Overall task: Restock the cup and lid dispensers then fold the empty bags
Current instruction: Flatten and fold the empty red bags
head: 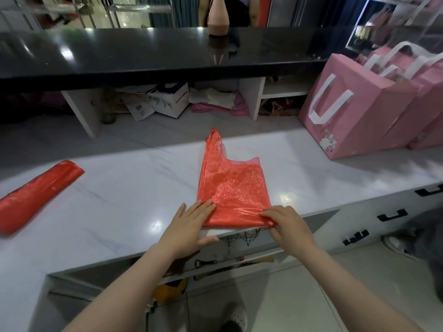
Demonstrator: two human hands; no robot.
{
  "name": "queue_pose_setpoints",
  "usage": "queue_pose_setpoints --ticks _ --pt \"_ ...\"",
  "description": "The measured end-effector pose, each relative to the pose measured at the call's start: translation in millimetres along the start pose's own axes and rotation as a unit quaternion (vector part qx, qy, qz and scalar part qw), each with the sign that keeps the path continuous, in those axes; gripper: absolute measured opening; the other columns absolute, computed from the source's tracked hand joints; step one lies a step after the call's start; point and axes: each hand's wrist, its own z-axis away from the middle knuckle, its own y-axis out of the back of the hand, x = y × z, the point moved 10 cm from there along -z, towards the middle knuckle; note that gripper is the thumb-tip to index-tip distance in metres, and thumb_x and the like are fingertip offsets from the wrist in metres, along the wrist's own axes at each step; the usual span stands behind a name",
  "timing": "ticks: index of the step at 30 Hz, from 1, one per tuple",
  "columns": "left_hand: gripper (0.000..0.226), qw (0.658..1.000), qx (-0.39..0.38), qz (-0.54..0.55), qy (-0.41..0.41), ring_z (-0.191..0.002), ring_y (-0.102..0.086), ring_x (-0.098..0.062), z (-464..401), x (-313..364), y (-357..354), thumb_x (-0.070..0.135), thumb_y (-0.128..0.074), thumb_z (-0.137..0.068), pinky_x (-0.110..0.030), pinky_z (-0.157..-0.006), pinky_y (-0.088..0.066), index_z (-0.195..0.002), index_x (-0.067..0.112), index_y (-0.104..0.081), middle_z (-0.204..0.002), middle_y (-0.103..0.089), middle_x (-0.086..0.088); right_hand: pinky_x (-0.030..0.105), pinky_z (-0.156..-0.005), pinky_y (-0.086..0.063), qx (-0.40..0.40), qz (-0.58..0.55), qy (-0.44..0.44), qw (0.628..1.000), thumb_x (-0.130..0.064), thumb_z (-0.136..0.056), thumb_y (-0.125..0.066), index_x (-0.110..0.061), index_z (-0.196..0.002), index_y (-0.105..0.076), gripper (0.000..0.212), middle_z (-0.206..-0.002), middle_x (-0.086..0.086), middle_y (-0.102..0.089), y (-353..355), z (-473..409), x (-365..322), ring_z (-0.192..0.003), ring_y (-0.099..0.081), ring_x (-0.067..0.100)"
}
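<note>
A red plastic bag (pixel 231 188) lies flat on the white marbled worktop (pixel 115 200), its bottom edge at the near rim of the worktop and one handle loop pointing away toward the raised black counter (pixel 143 53). The bag's near end is doubled over into a thicker band along the worktop's edge.

The left hand (pixel 191 224) rests palm down at the bag's near left corner. Its fingers (pixel 203 207) are straight and lie together on the plastic, pressing it flat, while the thumb sticks out along the worktop's edge below the bag. The right hand (pixel 285 224) is at the near right corner. Its fingers (pixel 268 215) are curled, and they pinch the folded edge of the bag there, fingertips on top of the plastic and the thumb tucked under near the rim.

A second red bag (pixel 36 195), rolled or folded into a long strip, lies well apart to the left on the same worktop. Two pink tote bags (pixel 359 111) with white handles stand at the far right. A pink cone-shaped bottle (pixel 217 17) stands on the black counter. Below the worktop's edge an open drawer (pixel 227 262) shows small tools.
</note>
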Motion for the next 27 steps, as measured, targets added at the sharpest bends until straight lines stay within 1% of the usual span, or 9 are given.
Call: queue_pose_setpoints --ticks 5,7,9,12,15,18,22,24,27 --pt "0.077 0.991 0.080 0.105 -0.002 -0.135 -0.034 -0.009 15 -2 16 0.064 -0.063 -0.075 -0.032 -0.114 -0.018 -0.142 0.038 -0.036 -0.147 -0.039 0.015 0.022 -0.065 -0.040 0.018 -0.173 -0.148 0.974 -0.015 -0.091 -0.054 -0.032 -0.111 -0.062 0.027 -0.091 -0.015 -0.060 1 5 19 -0.077 -0.056 0.006" --pt "0.052 0.980 0.113 0.159 0.030 -0.121 -0.045 -0.009 15 -10 22 0.050 -0.065 -0.082 -0.025 -0.101 -0.035 -0.131 0.034 -0.054 -0.129 -0.051 0.017 0.021 -0.058 -0.039 0.033 -0.212 -0.171 0.961 -0.020 -0.093 -0.054 -0.031 -0.101 -0.058 0.014 -0.082 -0.014 -0.060 1 3 17 -0.067 -0.056 0.004" --pt "0.028 0.968 0.146 0.194 0.067 -0.108 -0.051 -0.011 15 -15 27 0.036 -0.061 -0.089 -0.014 -0.082 -0.035 -0.116 0.028 -0.066 -0.106 -0.053 0.018 0.021 -0.057 -0.038 0.034 -0.206 -0.184 0.960 -0.025 -0.095 -0.053 -0.028 -0.093 -0.056 0.005 -0.081 -0.015 -0.060 -1 -1 12 -0.069 -0.055 0.003" --pt "0.027 0.949 0.182 0.225 0.123 -0.091 -0.056 -0.012 17 -19 31 0.033 -0.058 -0.092 -0.010 -0.066 -0.033 -0.116 0.021 -0.061 -0.095 -0.056 0.013 0.025 -0.065 -0.042 0.059 -0.156 -0.224 0.960 -0.033 -0.093 -0.055 -0.023 -0.091 -0.063 0.013 -0.087 -0.007 -0.057 -2 -3 17 -0.079 -0.056 0.011" --pt "0.057 0.943 0.173 0.233 0.165 -0.079 -0.052 -0.008 18 -21 32 0.033 -0.060 -0.091 -0.015 -0.060 -0.036 -0.140 0.028 -0.032 -0.095 -0.055 0.011 0.026 -0.065 -0.040 0.081 -0.134 -0.238 0.959 -0.034 -0.089 -0.062 -0.022 -0.097 -0.064 0.015 -0.085 -0.007 -0.054 -1 -4 19 -0.083 -0.056 0.015" --pt "0.065 0.969 0.167 0.127 0.133 -0.080 -0.053 -0.012 17 -9 36 0.026 -0.057 -0.093 -0.023 -0.068 -0.047 -0.147 0.038 -0.023 -0.098 -0.054 0.005 0.030 -0.073 -0.046 0.097 -0.017 -0.156 0.983 -0.030 -0.084 -0.068 -0.024 -0.116 -0.053 0.036 -0.099 -0.005 -0.055 9 -10 1 -0.091 -0.054 0.017" --pt "0.047 0.977 0.147 -0.012 0.153 -0.126 -0.039 -0.029 24 -12 26 0.037 -0.043 -0.099 -0.037 -0.101 -0.038 -0.145 0.033 -0.035 -0.149 -0.028 -0.013 0.041 -0.071 -0.054 0.114 0.126 0.106 0.980 -0.035 -0.071 -0.082 -0.020 -0.111 -0.067 0.045 -0.108 0.001 -0.066 6 5 -46 -0.089 -0.063 0.026" --pt "0.054 0.985 0.113 -0.038 0.125 -0.136 -0.026 -0.027 27 -12 16 0.050 -0.031 -0.098 -0.041 -0.111 -0.026 -0.149 0.032 -0.028 -0.156 -0.019 -0.007 0.043 -0.080 -0.054 0.061 0.119 0.109 0.985 -0.039 -0.066 -0.084 -0.018 -0.119 -0.066 0.059 -0.115 0.000 -0.066 -4 12 -39 -0.097 -0.063 0.026" --pt "0.075 0.995 0.064 -0.045 0.066 -0.137 -0.026 -0.021 34 -8 9 0.070 -0.024 -0.087 -0.038 -0.114 -0.020 -0.150 0.029 -0.025 -0.154 -0.028 0.002 0.035 -0.086 -0.048 0.006 -0.014 0.015 1.000 -0.016 -0.077 -0.073 -0.024 -0.112 -0.067 0.037 -0.106 -0.009 -0.067 -3 5 -18 -0.100 -0.058 0.017"
